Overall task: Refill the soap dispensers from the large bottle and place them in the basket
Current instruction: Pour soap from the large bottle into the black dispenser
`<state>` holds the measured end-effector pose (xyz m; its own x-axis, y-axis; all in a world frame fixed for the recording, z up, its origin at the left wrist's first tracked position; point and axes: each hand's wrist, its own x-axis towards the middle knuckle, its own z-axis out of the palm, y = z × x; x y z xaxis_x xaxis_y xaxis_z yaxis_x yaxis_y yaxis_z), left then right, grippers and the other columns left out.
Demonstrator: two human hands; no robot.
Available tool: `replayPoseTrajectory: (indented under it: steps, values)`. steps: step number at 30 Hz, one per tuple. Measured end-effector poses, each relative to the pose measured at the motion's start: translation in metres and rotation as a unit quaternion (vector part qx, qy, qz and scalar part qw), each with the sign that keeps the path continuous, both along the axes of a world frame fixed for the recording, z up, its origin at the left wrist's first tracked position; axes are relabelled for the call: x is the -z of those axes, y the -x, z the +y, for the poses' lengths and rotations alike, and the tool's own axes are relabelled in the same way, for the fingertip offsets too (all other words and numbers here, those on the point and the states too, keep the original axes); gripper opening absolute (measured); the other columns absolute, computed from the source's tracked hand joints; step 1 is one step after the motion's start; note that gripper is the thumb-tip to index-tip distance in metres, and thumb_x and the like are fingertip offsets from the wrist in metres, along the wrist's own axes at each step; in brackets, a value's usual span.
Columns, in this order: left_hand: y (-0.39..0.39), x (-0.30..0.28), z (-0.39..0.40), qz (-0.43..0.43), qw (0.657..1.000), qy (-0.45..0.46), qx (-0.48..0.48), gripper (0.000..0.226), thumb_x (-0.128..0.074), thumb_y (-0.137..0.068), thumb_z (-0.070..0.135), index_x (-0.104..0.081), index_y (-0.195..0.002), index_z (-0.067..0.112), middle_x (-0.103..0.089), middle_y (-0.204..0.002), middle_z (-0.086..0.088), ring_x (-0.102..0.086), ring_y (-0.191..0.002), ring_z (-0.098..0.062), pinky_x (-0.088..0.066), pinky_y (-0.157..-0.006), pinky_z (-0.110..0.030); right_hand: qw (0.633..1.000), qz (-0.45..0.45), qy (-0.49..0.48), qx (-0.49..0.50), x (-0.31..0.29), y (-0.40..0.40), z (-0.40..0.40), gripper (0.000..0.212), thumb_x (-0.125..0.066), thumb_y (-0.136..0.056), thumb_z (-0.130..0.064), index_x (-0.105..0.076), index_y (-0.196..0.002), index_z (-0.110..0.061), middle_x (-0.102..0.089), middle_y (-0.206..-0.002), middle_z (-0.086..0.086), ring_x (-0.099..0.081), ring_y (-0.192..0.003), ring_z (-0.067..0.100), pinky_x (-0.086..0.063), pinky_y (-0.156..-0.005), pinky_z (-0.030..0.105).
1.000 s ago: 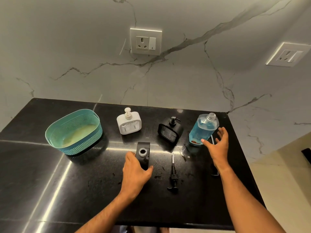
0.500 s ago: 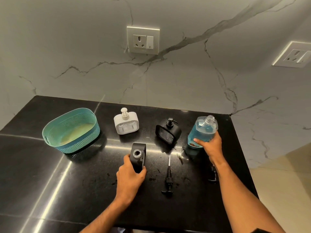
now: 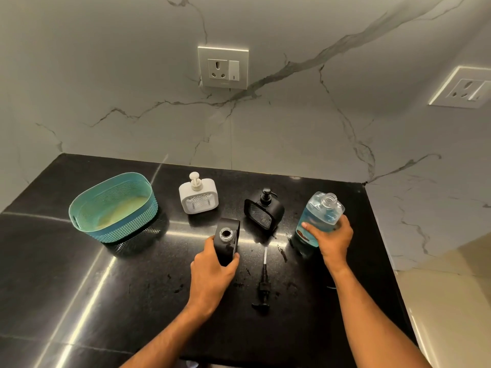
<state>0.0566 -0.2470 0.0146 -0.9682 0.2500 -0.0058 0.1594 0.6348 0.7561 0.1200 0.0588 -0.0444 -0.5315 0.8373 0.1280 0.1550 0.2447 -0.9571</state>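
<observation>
— What is lying nearest on the bench (image 3: 79, 288)?

— A black pump head (image 3: 263, 290) is lying flat on the dark surface, its nozzle end toward the viewer and its pale tube pointing away. It is sitting between the two forearms, touching neither.

— And the left hand (image 3: 212, 272)?

— It is reaching in from below, and its grip is holding the open black dispenser (image 3: 228, 241): fingers are wrapping the left side, the thumb is pressing the right side. The dispenser is standing on the bench with its round filler hole uncovered and facing up.

— What is the right hand (image 3: 333, 240) doing?

— Its grip is wrapping around the large bottle (image 3: 320, 217) of blue liquid, thumb across the front, fingers curling behind. The bottle is uncapped, its neck is leaning slightly toward the wall, and it is staying at the right edge of the bench, well apart from the open dispenser. Whether its base is touching the bench I cannot tell.

— Farther back?

— A second black dispenser (image 3: 264, 212) with its pump fitted is standing just behind the open one, slightly to the right. A white dispenser (image 3: 198, 193), pump on, is standing to the left of it. The teal basket (image 3: 114, 208) is sitting at the left, holding no dispensers.

— And beyond the bench?

— A marble wall is rising behind, carrying a wall socket (image 3: 223, 67) above the dispensers and another socket (image 3: 463, 88) at the far right.
</observation>
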Motion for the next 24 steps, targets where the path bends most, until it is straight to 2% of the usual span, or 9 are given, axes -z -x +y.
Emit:
replayPoseTrajectory:
  steps: [6,9,12,15,18,21,24]
  values:
    - [-0.001,-0.01,0.001,0.018,0.999,-0.03,0.028,0.052,-0.083,-0.082,0.046,-0.06,-0.123,0.024,-0.073,-0.102,0.016,-0.067,-0.091,0.0,-0.052,-0.08,-0.017,0.998,0.018,-0.058,0.023,-0.023,-0.013,-0.025,0.066,-0.1,-0.056,-0.023,-0.066,-0.113,-0.02,-0.062,-0.112,-0.006,-0.064,-0.109,0.013,-0.06,-0.091,0.047]
    - [-0.002,-0.017,0.002,0.024,0.999,-0.033,0.035,0.048,-0.083,-0.081,0.049,-0.061,-0.115,0.026,-0.069,-0.093,0.021,-0.07,-0.089,-0.003,-0.059,-0.081,-0.028,0.997,0.039,-0.059,0.022,-0.036,-0.018,-0.04,0.068,-0.099,-0.06,-0.024,-0.067,-0.12,-0.022,-0.068,-0.117,-0.009,-0.067,-0.112,0.014,-0.061,-0.089,0.045]
    - [-0.002,-0.024,0.001,0.035,0.998,-0.033,0.039,0.046,-0.082,-0.08,0.053,-0.06,-0.11,0.027,-0.07,-0.091,0.021,-0.07,-0.086,-0.003,-0.06,-0.081,-0.034,0.996,0.06,-0.065,0.026,-0.051,-0.021,-0.058,0.066,-0.098,-0.062,-0.025,-0.069,-0.121,-0.02,-0.072,-0.116,-0.008,-0.07,-0.11,0.015,-0.063,-0.085,0.045]
    - [0.0,-0.032,-0.001,0.053,0.997,-0.033,0.036,0.045,-0.079,-0.081,0.054,-0.061,-0.11,0.026,-0.072,-0.091,0.018,-0.07,-0.084,-0.005,-0.06,-0.079,-0.033,0.992,0.07,-0.1,0.023,-0.066,-0.024,-0.075,0.063,-0.097,-0.063,-0.025,-0.07,-0.12,-0.019,-0.073,-0.115,-0.008,-0.07,-0.109,0.014,-0.063,-0.083,0.042]
    - [0.002,-0.04,-0.005,0.061,0.997,-0.037,0.038,0.041,-0.08,-0.083,0.05,-0.061,-0.109,0.026,-0.069,-0.086,0.019,-0.068,-0.079,-0.004,-0.056,-0.074,-0.023,0.988,0.074,-0.138,0.013,-0.079,-0.025,-0.092,0.061,-0.097,-0.064,-0.022,-0.071,-0.119,-0.016,-0.073,-0.114,-0.008,-0.07,-0.108,0.011,-0.063,-0.083,0.036]
    - [0.005,-0.047,-0.013,0.061,0.996,-0.047,0.044,0.039,-0.08,-0.083,0.049,-0.059,-0.109,0.028,-0.069,-0.084,0.019,-0.068,-0.078,-0.002,-0.059,-0.074,-0.028,0.982,0.08,-0.172,0.002,-0.09,-0.026,-0.107,0.061,-0.096,-0.065,-0.018,-0.07,-0.119,-0.012,-0.072,-0.114,-0.008,-0.07,-0.108,0.009,-0.062,-0.083,0.028]
    - [0.007,-0.053,-0.02,0.062,0.995,-0.054,0.05,0.038,-0.08,-0.083,0.048,-0.059,-0.108,0.03,-0.068,-0.082,0.019,-0.067,-0.076,-0.001,-0.06,-0.073,-0.028,0.976,0.08,-0.2,-0.005,-0.094,-0.026,-0.118,0.062,-0.097,-0.065,-0.018,-0.07,-0.12,-0.009,-0.072,-0.115,-0.003,-0.07,-0.109,0.013,-0.06,-0.083,0.026]
